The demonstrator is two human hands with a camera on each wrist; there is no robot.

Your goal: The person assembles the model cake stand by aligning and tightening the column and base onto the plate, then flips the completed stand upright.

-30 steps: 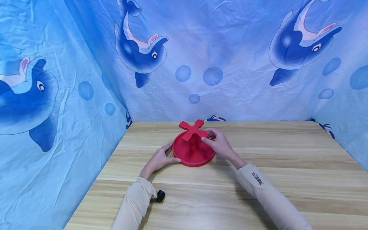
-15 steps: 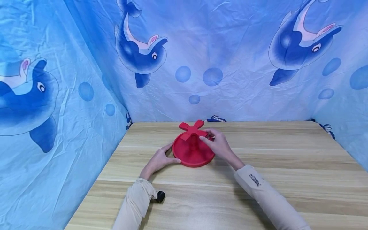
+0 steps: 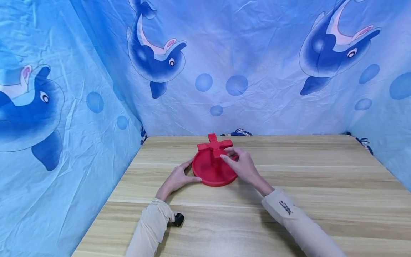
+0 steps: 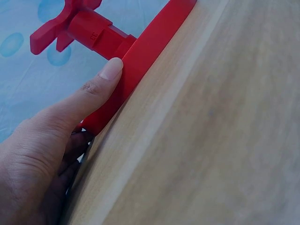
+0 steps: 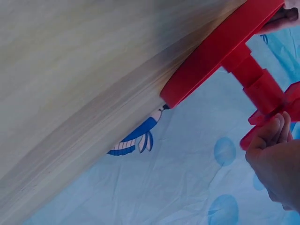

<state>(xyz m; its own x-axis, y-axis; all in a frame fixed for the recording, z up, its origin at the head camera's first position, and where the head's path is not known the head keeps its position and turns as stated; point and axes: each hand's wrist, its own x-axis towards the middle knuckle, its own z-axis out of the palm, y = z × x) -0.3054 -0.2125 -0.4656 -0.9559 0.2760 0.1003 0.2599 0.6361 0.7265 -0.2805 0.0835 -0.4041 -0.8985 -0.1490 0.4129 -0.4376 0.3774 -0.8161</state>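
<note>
A red round dish-like base (image 3: 205, 175) with a raised rim lies on the table. From its middle rises a stepped post (image 4: 105, 40), topped by a red cross-shaped piece (image 3: 214, 145) with thick arms. My left hand (image 3: 178, 180) grips the base at its left side. Its thumb (image 4: 111, 70) presses on the rim, and the other fingers are mostly hidden behind it. At the cross, my right hand (image 3: 243, 167) pinches one arm between thumb and fingertips, seen also in the right wrist view, where the hand (image 5: 276, 159) partly covers that arm.
The wood-grain table (image 3: 289, 164) stretches well to the right of the base. Blue curtains (image 3: 266, 107) with dolphin prints stand behind and at the sides. A black cylinder (image 3: 179, 219) juts from the left sleeve.
The cross-shaped piece has turned clockwise, seen from above. My right hand has swung slightly toward me and left with it. The left hand and the base stay where they were.
</note>
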